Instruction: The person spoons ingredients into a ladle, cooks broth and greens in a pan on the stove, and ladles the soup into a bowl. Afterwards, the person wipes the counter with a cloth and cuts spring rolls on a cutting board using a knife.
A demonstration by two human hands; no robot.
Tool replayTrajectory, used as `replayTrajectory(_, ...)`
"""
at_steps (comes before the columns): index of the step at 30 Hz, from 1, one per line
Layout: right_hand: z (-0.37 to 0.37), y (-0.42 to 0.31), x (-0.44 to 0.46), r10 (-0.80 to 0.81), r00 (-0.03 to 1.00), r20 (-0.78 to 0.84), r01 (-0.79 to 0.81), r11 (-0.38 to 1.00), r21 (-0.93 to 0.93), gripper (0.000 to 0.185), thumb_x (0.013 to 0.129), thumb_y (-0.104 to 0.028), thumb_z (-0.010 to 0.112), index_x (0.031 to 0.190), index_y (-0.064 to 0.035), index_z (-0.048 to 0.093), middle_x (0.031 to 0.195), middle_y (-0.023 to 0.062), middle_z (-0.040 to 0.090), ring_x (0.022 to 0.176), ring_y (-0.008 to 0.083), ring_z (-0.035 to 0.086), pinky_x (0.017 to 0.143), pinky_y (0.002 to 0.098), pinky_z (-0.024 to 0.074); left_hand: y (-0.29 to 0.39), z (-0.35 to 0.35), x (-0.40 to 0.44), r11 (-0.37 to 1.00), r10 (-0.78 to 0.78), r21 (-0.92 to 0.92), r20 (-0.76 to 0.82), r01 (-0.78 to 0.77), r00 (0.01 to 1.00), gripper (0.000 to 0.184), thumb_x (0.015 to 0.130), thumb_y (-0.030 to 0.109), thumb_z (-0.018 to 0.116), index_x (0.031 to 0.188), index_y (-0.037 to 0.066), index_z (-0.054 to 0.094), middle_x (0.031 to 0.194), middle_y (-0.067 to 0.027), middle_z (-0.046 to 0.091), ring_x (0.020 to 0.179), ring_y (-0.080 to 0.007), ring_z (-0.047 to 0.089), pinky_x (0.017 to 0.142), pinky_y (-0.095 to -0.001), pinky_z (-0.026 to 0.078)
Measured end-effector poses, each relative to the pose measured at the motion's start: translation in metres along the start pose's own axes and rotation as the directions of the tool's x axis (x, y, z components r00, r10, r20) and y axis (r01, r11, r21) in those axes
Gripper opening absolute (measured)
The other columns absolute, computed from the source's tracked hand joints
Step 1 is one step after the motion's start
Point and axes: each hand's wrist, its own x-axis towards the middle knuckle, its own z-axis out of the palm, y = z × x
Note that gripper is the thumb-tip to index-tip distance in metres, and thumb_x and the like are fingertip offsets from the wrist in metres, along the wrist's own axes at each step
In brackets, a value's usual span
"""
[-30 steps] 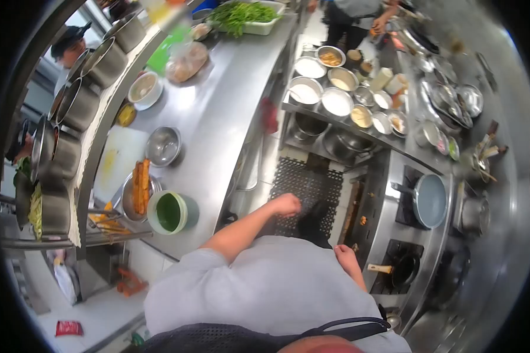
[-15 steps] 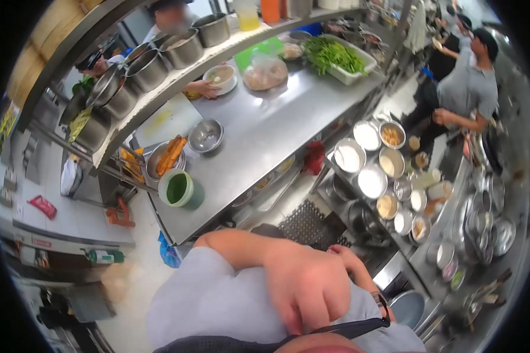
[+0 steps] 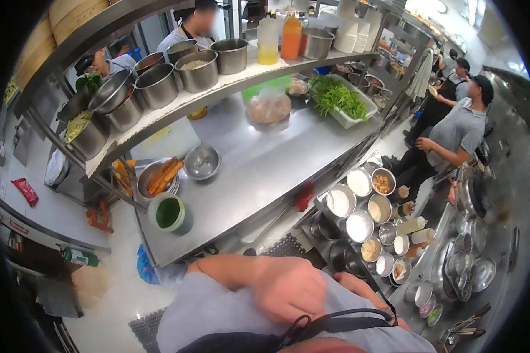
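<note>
- Low in the frame, right of centre, the strap [image 3: 356, 323] crosses my shirt [image 3: 218, 303]; it looks light, soft and bendy, best pinched along its flat band.
- At bottom centre, my left hand [image 3: 291, 288] curls inward beside it, arm bent across me; it's blurred, so I can't tell whether it grips.
- Just right, my right hand [image 3: 352, 283] is half hidden, its grasp unclear.
</note>
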Motion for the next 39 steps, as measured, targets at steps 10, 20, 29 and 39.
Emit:
replayTrajectory(10, -0.102, -0.072, 0.018, -0.091, 0.893, 0.441, 0.265, 0.898, -0.35, 0.057, 0.099, -0.049, 0.055, 0.136, -0.0057, 0.061, 0.131, 0.0214, 0.065, 0.121, 0.0389, 0.062, 0.104, 0.0461, 0.0473, 0.005, -0.068, -0.05, 0.975, -0.087, 0.203, -0.041, 0.093, 0.995, 0.013, 0.089, -0.005, 0.06, 0.077, -0.005, 0.064, 0.069, -0.0103, 0.058, 0.052, -0.022, 0.052, 0.043, -0.0344, 0.037)
replayTrajectory(20, -0.109, -0.176, 0.159, -0.461, 0.883, 0.084, 0.468, 0.864, -0.186, 0.048, 0.098, -0.042, 0.058, 0.124, -0.0024, 0.065, 0.113, 0.0268, 0.069, 0.108, 0.0436, 0.066, 0.095, 0.0494, 0.0511, 0.026, -0.086, -0.065, 0.822, -0.395, 0.435, -0.031, 0.368, 0.918, 0.018, 0.052, 0.011, 0.061, 0.067, 0.004, 0.054, 0.075, -0.008, 0.056, 0.062, -0.0243, 0.055, 0.048, -0.0364, 0.043)
replayTrajectory(29, -0.137, -0.21, 0.192, -0.538, 0.711, 0.453, 0.699, 0.616, -0.365, 0.051, 0.094, -0.042, 0.061, 0.121, 0.0, 0.069, 0.118, 0.0267, 0.069, 0.113, 0.0424, 0.066, 0.097, 0.0497, 0.0513, 0.048, -0.039, 0.022, 0.405, -0.691, 0.688, -0.201, 0.602, 0.695, 0.027, 0.074, 0.004, 0.076, 0.058, 0.009, 0.054, 0.06, -0.0009, 0.047, 0.047, -0.0164, 0.046, 0.039, -0.0317, 0.033)
replayTrajectory(39, -0.123, -0.201, 0.211, -0.682, 0.506, 0.528, 0.863, 0.409, -0.298, 0.049, 0.096, -0.041, 0.06, 0.126, -0.0023, 0.065, 0.117, 0.0251, 0.07, 0.111, 0.0421, 0.066, 0.097, 0.0496, 0.0507, -0.017, 0.004, 0.034, 0.307, -0.66, 0.709, -0.323, 0.635, 0.679, 0.029, 0.076, 0.002, 0.077, 0.061, 0.008, 0.053, 0.062, -0.002, 0.05, 0.051, -0.016, 0.049, 0.043, -0.0326, 0.035)
